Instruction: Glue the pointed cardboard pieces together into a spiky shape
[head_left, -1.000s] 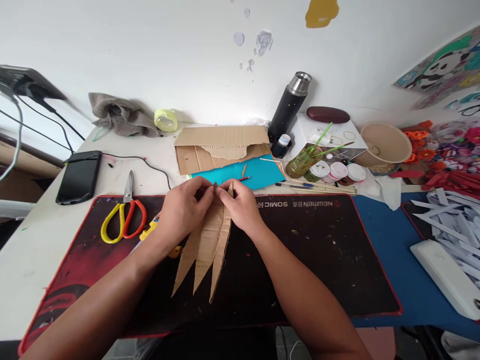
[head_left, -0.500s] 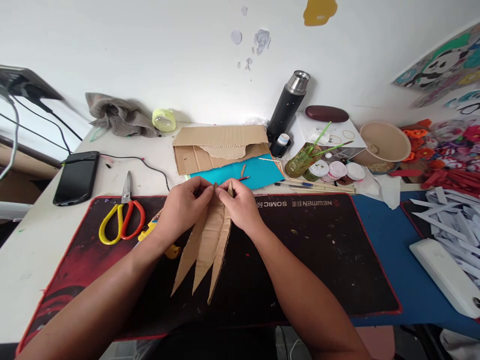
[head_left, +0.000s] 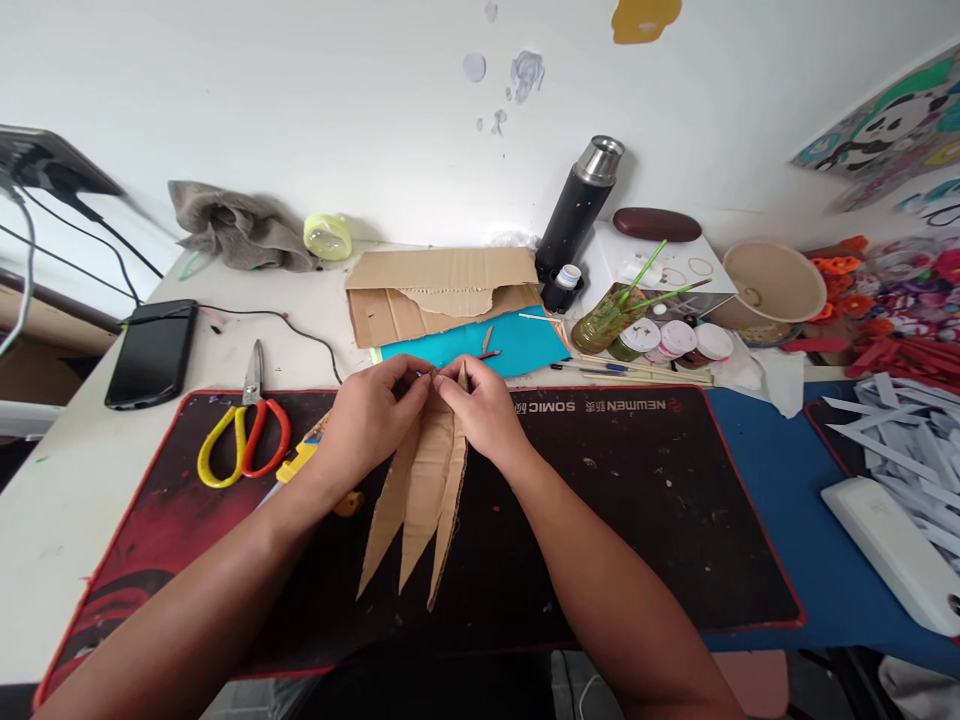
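Three long pointed cardboard strips point(head_left: 424, 495) fan out toward me on the black and red desk mat point(head_left: 645, 500). My left hand point(head_left: 367, 415) and my right hand point(head_left: 484, 405) meet at their far ends, fingers pinched on the joined tips. Both hands are closed on the cardboard. The strips' points rest near the mat's middle.
Yellow and orange scissors point(head_left: 244, 430) lie on the mat's left. A phone point(head_left: 150, 352) with a cable sits further left. Behind my hands are a teal sheet point(head_left: 517, 345), torn cardboard point(head_left: 439, 290), a black flask point(head_left: 581, 205), paint pots point(head_left: 675, 340) and a bowl point(head_left: 772, 285).
The cardboard strips' free points have swung slightly to the right. My hands stay pinched on the far ends in nearly the same place.
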